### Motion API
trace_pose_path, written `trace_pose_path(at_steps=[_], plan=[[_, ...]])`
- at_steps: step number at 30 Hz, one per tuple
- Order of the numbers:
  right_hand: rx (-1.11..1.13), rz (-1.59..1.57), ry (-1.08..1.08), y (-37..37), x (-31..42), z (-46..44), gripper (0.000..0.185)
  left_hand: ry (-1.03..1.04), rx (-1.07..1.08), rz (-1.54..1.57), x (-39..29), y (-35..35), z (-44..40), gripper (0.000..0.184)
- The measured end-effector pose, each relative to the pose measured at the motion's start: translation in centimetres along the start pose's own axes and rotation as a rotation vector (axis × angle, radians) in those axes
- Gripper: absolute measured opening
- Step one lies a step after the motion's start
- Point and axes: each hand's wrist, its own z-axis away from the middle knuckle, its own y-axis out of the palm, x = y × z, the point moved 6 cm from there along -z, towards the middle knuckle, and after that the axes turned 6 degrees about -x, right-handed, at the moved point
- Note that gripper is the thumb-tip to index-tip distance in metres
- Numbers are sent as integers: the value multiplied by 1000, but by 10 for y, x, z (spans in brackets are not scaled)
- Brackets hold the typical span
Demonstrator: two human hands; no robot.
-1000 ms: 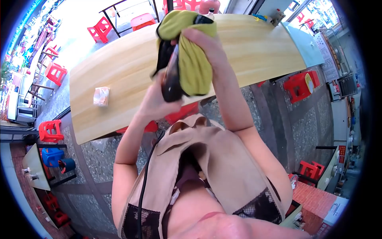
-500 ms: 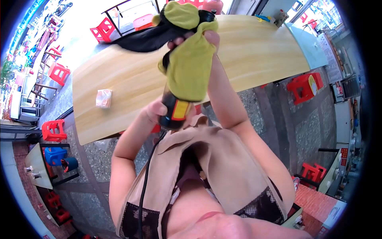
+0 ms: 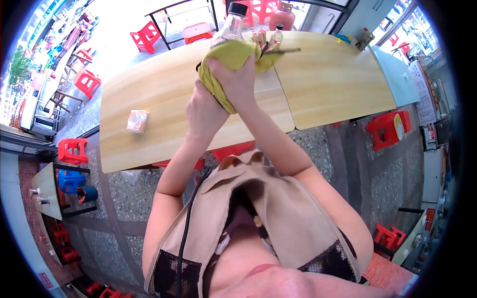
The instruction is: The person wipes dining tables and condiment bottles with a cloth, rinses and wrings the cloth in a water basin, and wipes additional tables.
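Note:
A glass bottle with a black cap points away from me above the wooden table. A yellow-green cloth is wrapped around its body, and only the clear neck and shoulder show. My right hand is closed on the cloth around the bottle. Just below it and to the left, my left hand grips the lower part of the wrapped bottle; its fingertips are mostly hidden.
The wooden table carries a tissue packet at the left and a smaller bottle beside thin sticks at the far edge. Red stools stand around it. A black cable hangs down my front.
The bottle's neck has come into view, while its dark, labelled lower end is now hidden. The black side of the cloth no longer hangs out left. My hands have come closer together.

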Motion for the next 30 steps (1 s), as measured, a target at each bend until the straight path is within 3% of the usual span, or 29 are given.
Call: trace_pose_path(at_steps=[3,5,6,7,10,12,14,15,17,21,24,26,27,30], plan=[[289,-115,77,7,-24,11,62,86,-23,45,3,2,-1,61],[295,-73,46,-8,-36,10,62,252,197,141,3,14,1,54],[305,-23,11,-16,-32,10,62,251,201,137,6,9,-1,54],[257,97,-49,-27,-25,8,73,333,212,302,3,-1,0,52],[295,231,-136,-38,-12,3,74,286,141,561,9,-53,-45,50],[338,198,-126,-39,-1,1,76,154,-50,1176,-41,-81,-59,32],[407,314,-223,-37,8,6,77,205,67,1107,-67,-69,-73,59],[401,440,-322,-36,20,14,77,147,48,1078,-78,-61,-79,51],[386,426,-323,-40,23,24,78,87,74,1050,-80,-51,-89,27],[385,395,-328,-71,0,36,81,45,144,1339,-71,-53,-97,33],[422,402,-350,-82,2,41,82,84,210,1300,-75,-41,-88,35],[379,448,-488,-80,10,32,79,85,201,1354,-81,-36,-77,29],[338,440,-544,-75,20,26,77,115,144,1305,-88,-36,-67,26],[262,304,-690,-49,65,5,40,46,127,1340,-83,-17,-56,20]])
